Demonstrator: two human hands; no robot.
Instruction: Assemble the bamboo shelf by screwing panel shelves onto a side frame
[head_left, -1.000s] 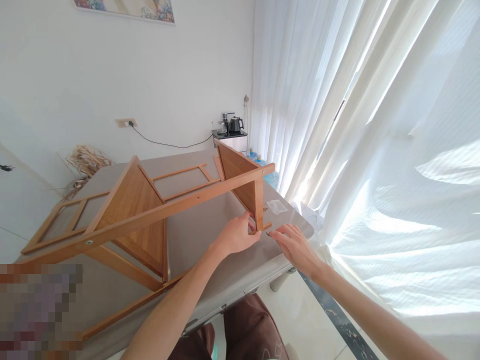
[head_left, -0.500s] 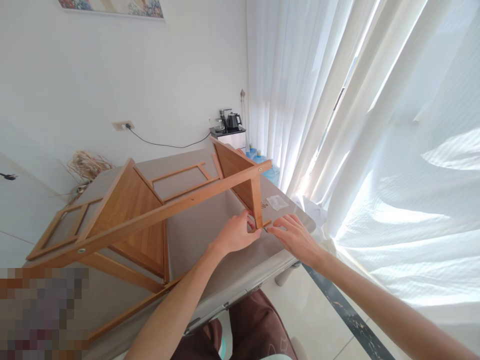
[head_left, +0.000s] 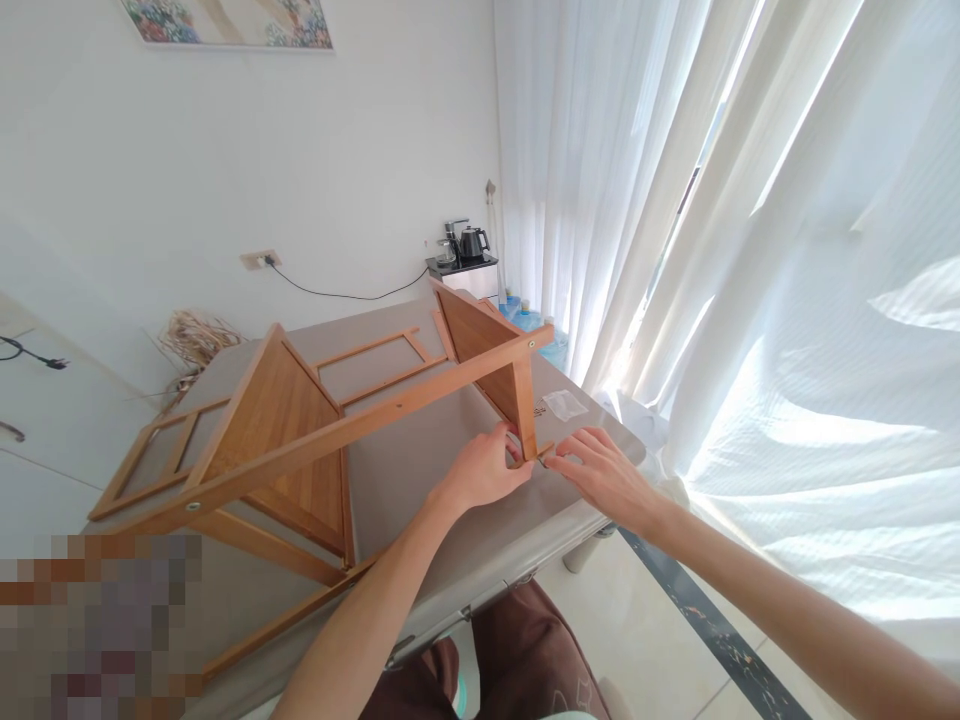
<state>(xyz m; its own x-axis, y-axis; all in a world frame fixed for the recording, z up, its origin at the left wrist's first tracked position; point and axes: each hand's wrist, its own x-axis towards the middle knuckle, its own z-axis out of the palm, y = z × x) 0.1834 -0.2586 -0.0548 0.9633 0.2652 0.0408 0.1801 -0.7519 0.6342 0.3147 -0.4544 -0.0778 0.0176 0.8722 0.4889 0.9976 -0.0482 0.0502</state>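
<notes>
A wooden shelf frame [head_left: 405,401] with slatted panels lies on its side across the table. My left hand [head_left: 491,470] is closed around the lower corner at the frame's right end, where a short crosspiece meets the rail. Close beside it, my right hand [head_left: 600,468] pinches something small and thin against that corner, too small to name. Several small screws [head_left: 538,410] and a clear plastic bag [head_left: 565,405] lie on the table just beyond my right hand.
The table [head_left: 405,480] has a grey-beige top. Behind it, a black kettle [head_left: 474,242] stands on a small cabinet near blue water bottles [head_left: 529,318]. White curtains [head_left: 750,300] hang at the right. Dried stalks [head_left: 196,338] sit at the back left.
The whole view has shifted slightly, so everything appears a little farther right and lower. Both hands stay at the same corner of the frame, with little visible movement.
</notes>
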